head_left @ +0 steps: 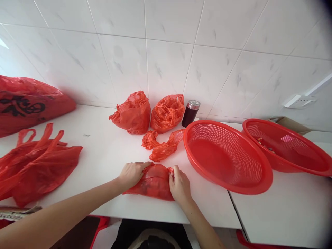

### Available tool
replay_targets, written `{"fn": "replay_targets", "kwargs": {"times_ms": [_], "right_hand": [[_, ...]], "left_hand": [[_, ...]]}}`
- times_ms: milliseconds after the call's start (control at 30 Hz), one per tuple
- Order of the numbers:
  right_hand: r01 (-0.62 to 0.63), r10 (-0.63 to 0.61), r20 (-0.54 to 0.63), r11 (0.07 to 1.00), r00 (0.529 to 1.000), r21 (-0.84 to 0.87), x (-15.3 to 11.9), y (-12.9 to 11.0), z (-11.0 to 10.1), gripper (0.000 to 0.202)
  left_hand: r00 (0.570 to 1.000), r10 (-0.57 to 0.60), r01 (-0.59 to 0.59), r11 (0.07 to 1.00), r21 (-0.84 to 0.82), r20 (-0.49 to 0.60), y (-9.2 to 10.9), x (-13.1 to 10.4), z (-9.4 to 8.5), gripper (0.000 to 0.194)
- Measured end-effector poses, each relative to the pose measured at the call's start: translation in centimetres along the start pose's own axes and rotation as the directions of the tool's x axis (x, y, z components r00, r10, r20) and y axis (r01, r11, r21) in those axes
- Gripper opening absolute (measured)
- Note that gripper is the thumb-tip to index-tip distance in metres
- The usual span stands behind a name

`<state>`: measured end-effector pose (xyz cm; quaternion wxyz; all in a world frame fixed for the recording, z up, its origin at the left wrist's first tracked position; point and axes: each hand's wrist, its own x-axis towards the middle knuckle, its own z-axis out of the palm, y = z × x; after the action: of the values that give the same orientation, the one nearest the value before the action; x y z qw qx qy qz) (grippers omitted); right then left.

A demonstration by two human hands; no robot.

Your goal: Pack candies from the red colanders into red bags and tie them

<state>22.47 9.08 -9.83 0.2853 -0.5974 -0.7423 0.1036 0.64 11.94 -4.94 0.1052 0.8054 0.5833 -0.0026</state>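
A filled red plastic bag (157,185) lies on the white table in front of me, its thin film showing packed contents I cannot make out. My left hand (133,174) is closed on the bag's upper left side, thumb and fingers gripping the gathered film. At the upper right corner, my right hand (179,183) pinches a twisted bit of the same bag. Just beyond it lie crumpled strips of red plastic bag (164,148). Farther back, two stuffed red bags (136,114) stand side by side against the wall.
A red perforated basket (220,155) sits to my right, with a second basket (287,145) behind it holding small items. A dark tumbler (190,113) stands near the wall. Flat red bags (49,162) and a large printed red bag (31,103) are at left.
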Motion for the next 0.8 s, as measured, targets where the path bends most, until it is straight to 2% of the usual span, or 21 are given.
{"fn": "replay_targets", "kwargs": {"times_ms": [100, 300, 433, 567, 667, 767, 800], "right_hand": [[0.055, -0.062, -0.055, 0.991, 0.997, -0.120, 0.0, 0.4, 0.8, 0.015], [0.068, -0.081, -0.088, 0.987, 0.993, -0.144, -0.1, 0.9, 1.6, 0.015], [0.061, -0.075, -0.086, 0.987, 0.993, -0.151, -0.1, 0.7, 1.5, 0.017], [0.049, -0.060, -0.075, 0.989, 0.995, -0.137, 0.0, 0.6, 1.4, 0.017], [0.033, -0.041, -0.066, 0.992, 0.997, -0.122, -0.2, 0.8, 1.0, 0.014], [-0.051, 0.050, -0.028, 0.998, 0.998, -0.029, -0.5, 1.0, -0.3, 0.007], [-0.109, 0.109, 0.010, 0.992, 0.994, 0.055, -0.6, 0.9, -0.9, 0.012]], "left_hand": [[0.999, 0.033, -0.033, 0.997, 0.075, 0.008, 0.0, 0.4, 0.4, 0.058], [0.997, 0.078, -0.075, 0.984, 0.164, -0.009, -0.5, 0.9, 1.7, 0.058], [0.995, 0.099, -0.095, 0.985, 0.147, -0.023, -0.8, 1.0, 2.4, 0.056], [0.995, 0.095, -0.094, 0.994, 0.061, -0.023, -1.0, 1.1, 2.7, 0.054], [0.996, 0.094, -0.093, 0.994, -0.062, 0.002, -1.4, 0.9, 1.9, 0.052], [0.994, 0.099, -0.083, 0.962, -0.259, 0.051, -2.6, -0.2, -0.4, 0.040], [0.992, 0.101, -0.072, 0.941, -0.332, 0.073, -3.2, -0.7, -1.4, 0.040]]}}
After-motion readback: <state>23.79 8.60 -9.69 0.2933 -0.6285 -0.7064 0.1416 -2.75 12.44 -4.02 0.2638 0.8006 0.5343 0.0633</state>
